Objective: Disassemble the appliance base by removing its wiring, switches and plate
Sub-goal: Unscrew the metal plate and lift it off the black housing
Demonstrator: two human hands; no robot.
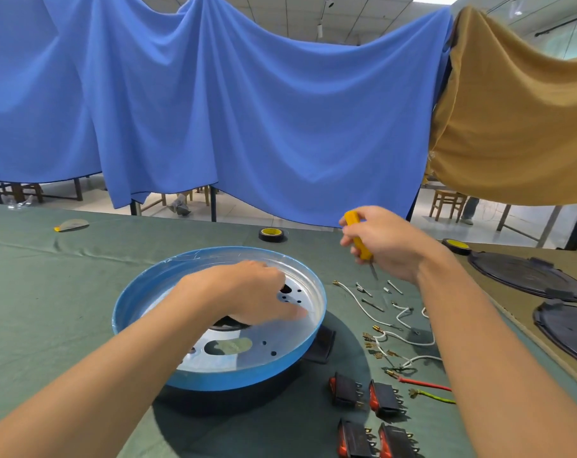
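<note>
The round appliance base (214, 375), blue-rimmed with a black underside, sits on the green cloth. Inside it lies a silver plate (227, 355) with several holes. My left hand (247, 292) reaches into the base with its fingers down on the plate; whether it grips anything is hidden. My right hand (382, 242) is raised to the right of the base and holds a yellow-handled screwdriver (358, 239), tip pointing down. Several black switches with red rockers (369, 414) lie at the front right. Loose white, red and green wires (406, 338) and a few small screws (376, 292) lie beside them.
Two black round covers (528, 276) lie on a cardboard sheet at the far right. Two rolls of black tape (273, 233) sit near the table's far edge. A flat grey-and-yellow object (70, 224) lies far left. Blue and tan cloths hang behind the table.
</note>
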